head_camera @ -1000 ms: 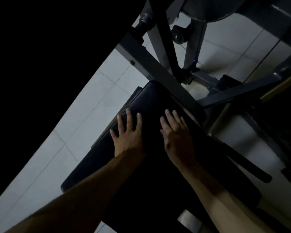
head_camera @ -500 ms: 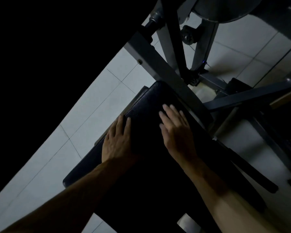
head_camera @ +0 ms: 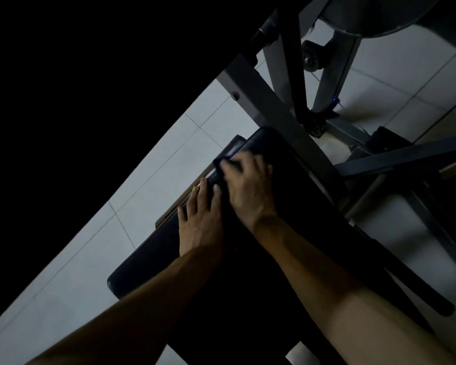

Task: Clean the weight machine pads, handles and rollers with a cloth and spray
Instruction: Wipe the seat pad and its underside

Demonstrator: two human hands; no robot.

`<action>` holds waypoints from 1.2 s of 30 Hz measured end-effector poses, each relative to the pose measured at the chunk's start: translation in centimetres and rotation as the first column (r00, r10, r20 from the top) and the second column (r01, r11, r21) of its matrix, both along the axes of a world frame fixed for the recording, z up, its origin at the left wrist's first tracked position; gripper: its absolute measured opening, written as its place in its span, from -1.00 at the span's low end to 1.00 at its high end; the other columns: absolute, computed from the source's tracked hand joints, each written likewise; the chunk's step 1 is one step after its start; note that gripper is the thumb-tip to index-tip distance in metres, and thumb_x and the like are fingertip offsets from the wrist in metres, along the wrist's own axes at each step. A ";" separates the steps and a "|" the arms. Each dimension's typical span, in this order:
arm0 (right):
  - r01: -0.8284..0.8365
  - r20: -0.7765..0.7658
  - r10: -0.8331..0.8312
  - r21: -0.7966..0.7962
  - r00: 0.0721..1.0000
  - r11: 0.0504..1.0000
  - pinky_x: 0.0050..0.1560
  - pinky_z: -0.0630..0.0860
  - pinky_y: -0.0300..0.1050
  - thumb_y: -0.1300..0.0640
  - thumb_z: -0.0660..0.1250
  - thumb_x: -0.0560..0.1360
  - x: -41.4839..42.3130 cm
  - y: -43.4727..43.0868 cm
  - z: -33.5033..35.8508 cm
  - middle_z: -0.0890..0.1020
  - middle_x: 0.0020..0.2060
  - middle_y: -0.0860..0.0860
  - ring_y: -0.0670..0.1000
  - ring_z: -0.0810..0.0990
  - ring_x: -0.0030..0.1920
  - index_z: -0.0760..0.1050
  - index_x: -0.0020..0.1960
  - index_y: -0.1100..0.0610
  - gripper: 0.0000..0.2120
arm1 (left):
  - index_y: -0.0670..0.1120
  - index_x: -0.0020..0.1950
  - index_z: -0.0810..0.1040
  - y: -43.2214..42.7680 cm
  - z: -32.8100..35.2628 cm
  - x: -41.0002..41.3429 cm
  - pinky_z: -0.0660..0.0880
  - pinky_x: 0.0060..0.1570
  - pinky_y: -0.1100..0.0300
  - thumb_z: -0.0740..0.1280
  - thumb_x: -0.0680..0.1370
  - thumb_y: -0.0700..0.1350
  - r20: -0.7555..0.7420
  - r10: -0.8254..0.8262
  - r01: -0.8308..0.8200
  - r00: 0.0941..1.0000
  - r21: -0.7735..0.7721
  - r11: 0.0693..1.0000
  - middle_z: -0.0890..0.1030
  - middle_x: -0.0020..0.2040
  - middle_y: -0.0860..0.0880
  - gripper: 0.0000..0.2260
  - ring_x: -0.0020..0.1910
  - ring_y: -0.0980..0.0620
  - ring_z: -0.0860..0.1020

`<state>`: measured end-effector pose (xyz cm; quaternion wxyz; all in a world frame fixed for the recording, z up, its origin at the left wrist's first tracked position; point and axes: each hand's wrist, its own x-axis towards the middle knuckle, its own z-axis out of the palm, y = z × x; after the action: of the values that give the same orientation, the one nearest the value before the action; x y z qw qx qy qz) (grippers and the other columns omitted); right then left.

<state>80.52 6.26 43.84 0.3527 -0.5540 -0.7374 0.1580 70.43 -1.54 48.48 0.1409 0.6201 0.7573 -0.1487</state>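
Black shadow fills the far left. Beside it lies one strip of pale square-tiled floor [head_camera: 169,159]. On the floor stands the weight machine's one long black padded cushion [head_camera: 153,256], running from the bottom centre up to the frame.

Two bare forearms reach onto the cushion. The left hand [head_camera: 199,225] lies flat on the cushion's left edge, its fingers [head_camera: 198,196] straight and holding nothing. The right hand [head_camera: 248,191] is just beside it and further up, the two nearly touching. Its fingers [head_camera: 234,167] are bent and blurred over a dark fold at the same edge. I cannot tell whether they grip it, or whether the fold is a cloth.

Further right, one broad grey metal beam [head_camera: 269,106] crosses the cushion's far end. Above it are one small dark wheel [head_camera: 312,56] and one round grey disc [head_camera: 374,14].
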 end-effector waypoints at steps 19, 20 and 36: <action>0.109 0.160 -0.115 0.049 0.980 0.993 0.06 0.40 0.09 0.12 0.35 0.56 5.5 4.5 -1.1 0.55 0.12 0.04 0.15 0.48 0.07 0.61 0.32 -0.10 -0.64 | 0.03 0.65 -0.29 -0.2 0.8 0.2 -0.15 0.60 -0.24 0.48 0.44 0.28 0.066 0.044 -0.040 0.997 -0.062 0.997 -0.41 0.62 0.02 0.12 0.60 -0.03 -0.39; 0.207 0.121 -0.204 -0.012 0.972 0.978 0.10 0.41 0.09 0.12 0.37 0.56 6.1 5.4 -0.9 0.54 0.14 0.03 0.14 0.47 0.11 0.61 0.33 -0.11 -0.64 | 0.04 0.64 -0.31 -0.2 0.8 0.2 -0.17 0.60 -0.23 0.48 0.42 0.30 0.072 0.046 -0.042 0.996 -0.064 0.997 -0.42 0.62 0.02 0.14 0.60 -0.04 -0.39; 0.282 -0.003 -0.286 -0.158 0.958 0.946 0.08 0.58 0.13 0.13 0.29 0.59 5.9 -2.2 -2.5 0.49 0.21 0.12 0.12 0.45 0.14 0.54 0.42 0.07 -0.60 | 0.01 0.64 -0.33 -0.1 0.3 0.0 -0.16 0.58 -0.30 0.56 0.36 0.26 0.052 0.028 -0.024 0.998 -0.078 0.997 -0.45 0.60 -0.03 0.23 0.59 -0.09 -0.41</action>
<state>86.38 4.06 41.38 0.3369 -0.6780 -0.6308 0.1699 70.42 -1.62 48.78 0.1865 0.6082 0.7549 -0.1595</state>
